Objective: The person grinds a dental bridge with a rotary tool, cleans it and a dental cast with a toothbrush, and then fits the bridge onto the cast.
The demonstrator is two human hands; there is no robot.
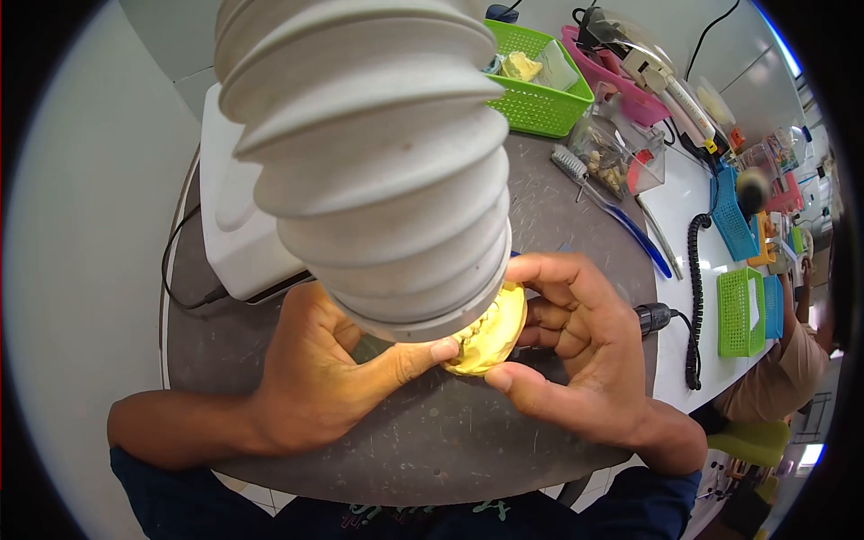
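Note:
A yellow dental cast is held just below the mouth of a ribbed white hose, brightly lit there. My left hand reaches in from the left, its thumb pressed on the cast's near left edge; its other fingers are partly hidden behind the hose. On the opposite side, my right hand grips the cast between thumb and curled fingers. The hose hides the cast's far left part.
The ribbed white hose fills the upper middle above a grey work surface. A white machine stands left. Behind lie a green basket, a clear box and a blue-handled brush. Another person sits far right.

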